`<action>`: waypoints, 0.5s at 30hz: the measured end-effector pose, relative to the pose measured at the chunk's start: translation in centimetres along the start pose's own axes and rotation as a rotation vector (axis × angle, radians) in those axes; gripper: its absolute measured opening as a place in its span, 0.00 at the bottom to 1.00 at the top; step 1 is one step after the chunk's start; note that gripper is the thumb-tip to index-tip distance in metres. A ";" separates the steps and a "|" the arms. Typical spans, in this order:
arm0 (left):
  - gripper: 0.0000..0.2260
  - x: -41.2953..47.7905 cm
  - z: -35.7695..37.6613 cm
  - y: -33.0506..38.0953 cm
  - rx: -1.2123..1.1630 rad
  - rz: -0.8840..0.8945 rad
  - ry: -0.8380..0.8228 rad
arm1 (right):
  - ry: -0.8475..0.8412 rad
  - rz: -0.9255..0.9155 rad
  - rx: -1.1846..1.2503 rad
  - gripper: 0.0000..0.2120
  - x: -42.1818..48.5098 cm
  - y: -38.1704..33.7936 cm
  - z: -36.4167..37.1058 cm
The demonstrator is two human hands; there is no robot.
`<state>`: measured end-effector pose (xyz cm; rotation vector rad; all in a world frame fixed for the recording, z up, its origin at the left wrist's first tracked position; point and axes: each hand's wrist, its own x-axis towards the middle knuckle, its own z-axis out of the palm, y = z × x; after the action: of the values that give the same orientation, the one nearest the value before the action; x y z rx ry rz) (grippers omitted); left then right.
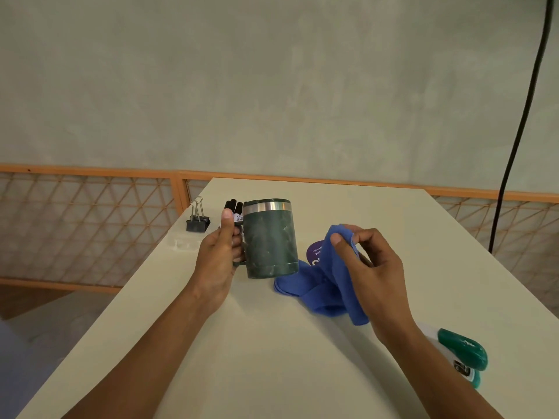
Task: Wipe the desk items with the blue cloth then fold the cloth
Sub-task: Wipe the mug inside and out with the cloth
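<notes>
My left hand (218,255) grips the handle of a dark green mug (269,240) with a steel rim, thumb pointing up; the mug is upright and held just above the white desk (272,358). To its right, my right hand (367,267) pinches the top of the blue cloth (320,291) between thumb and fingers. The cloth hangs down from the pinch and lies crumpled on the desk beside the mug. A purple round card (314,252) is partly hidden behind the cloth.
Black markers (234,208) stand behind the mug. Black binder clips (198,220) sit near the desk's left edge. A green stapler (464,353) lies at the right front, by my right forearm. An orange lattice railing (90,225) runs behind the desk; a black cable (520,125) hangs at right.
</notes>
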<state>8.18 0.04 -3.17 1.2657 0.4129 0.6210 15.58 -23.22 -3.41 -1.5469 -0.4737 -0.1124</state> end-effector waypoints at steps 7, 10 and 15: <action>0.22 -1.0 1.2 -0.6 0.026 0.005 -0.109 | 0.036 -0.140 0.084 0.08 -1.3 -0.8 1.1; 0.22 -1.2 1.5 -0.5 0.023 0.005 -0.120 | 0.061 -0.178 0.111 0.08 -1.5 -1.4 1.3; 0.22 -1.1 1.3 -0.4 0.037 0.004 -0.113 | 0.063 -0.169 0.040 0.11 -1.7 -1.3 1.4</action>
<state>8.18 -1.74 -3.26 1.3307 0.3290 0.5444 13.25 -22.28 -2.88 -1.4584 -0.5530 -0.2794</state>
